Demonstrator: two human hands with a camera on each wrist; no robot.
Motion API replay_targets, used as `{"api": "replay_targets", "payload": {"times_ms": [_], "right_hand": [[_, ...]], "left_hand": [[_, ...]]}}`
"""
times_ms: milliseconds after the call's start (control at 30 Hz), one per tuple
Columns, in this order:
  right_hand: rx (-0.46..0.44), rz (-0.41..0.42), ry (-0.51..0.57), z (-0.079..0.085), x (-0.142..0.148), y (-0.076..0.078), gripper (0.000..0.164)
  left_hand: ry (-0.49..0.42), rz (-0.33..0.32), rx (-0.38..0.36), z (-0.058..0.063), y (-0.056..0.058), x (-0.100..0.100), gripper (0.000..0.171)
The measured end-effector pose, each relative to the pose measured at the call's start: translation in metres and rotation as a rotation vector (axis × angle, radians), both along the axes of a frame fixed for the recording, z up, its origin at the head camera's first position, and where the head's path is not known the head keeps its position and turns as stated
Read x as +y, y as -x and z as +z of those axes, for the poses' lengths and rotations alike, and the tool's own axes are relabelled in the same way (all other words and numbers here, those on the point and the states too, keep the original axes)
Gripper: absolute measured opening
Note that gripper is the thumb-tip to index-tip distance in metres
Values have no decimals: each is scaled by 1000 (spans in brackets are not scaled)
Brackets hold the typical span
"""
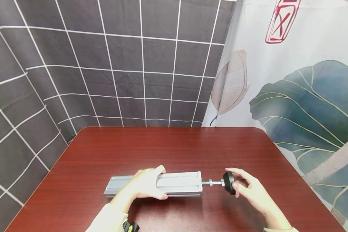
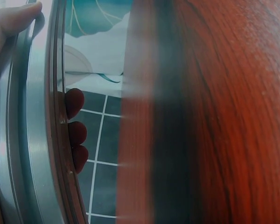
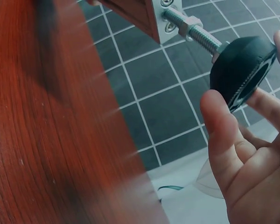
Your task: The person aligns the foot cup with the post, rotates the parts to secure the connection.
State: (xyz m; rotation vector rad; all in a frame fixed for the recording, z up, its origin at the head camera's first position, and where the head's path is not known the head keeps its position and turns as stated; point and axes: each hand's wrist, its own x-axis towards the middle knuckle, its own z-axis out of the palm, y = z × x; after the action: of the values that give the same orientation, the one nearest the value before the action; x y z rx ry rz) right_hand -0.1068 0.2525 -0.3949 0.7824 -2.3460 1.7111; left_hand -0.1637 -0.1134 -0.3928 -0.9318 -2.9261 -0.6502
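Observation:
A silver aluminium profile (image 1: pixel 179 183) lies lengthwise across my front, held just above the tabletop. My left hand (image 1: pixel 146 183) grips it around the middle, thumb on the near side; in the left wrist view its fingertips (image 2: pixel 77 134) curl round the far edge. From the profile's right end plate (image 3: pixel 167 23) sticks out a threaded rod (image 3: pixel 204 40) with a hex nut (image 3: pixel 190 28) on it. The rod ends in a black levelling foot (image 1: pixel 228 183). Around that foot's rim my right hand (image 1: pixel 250 190) holds with thumb and fingers; the foot partly hides some fingers.
Beneath both hands is a dark red wood-grain table (image 1: pixel 168 148) with rounded far corners. A grey curtain with white grid lines (image 1: pixel 124 64) hangs behind it, and a white leaf-print curtain (image 1: pixel 307 106) hangs at the right.

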Motion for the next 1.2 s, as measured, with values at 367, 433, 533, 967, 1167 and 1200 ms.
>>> {"api": "replay_targets", "payload": {"times_ms": [367,433,533,967,1167,1200], "right_hand": [[-19,51,0,1,2,-4,57],[-21,115,40,1,4,-5,66],[-29,223,101,-1,8,-5,77],[-65,110,34,-7,11,-1,62],[-20,16,4,-7,5,2,53],[-18,-2,-1,-7,5,1,51]], "left_hand": [[-4,-3,-6,1,0,1,65],[-3,-3,-7,0,1,1,64],[-3,-1,-9,-1,1,1,63],[11,7,-2,-4,3,-1,64],[5,12,2,-3,1,0,64],[5,14,3,-2,1,1,64]]}}
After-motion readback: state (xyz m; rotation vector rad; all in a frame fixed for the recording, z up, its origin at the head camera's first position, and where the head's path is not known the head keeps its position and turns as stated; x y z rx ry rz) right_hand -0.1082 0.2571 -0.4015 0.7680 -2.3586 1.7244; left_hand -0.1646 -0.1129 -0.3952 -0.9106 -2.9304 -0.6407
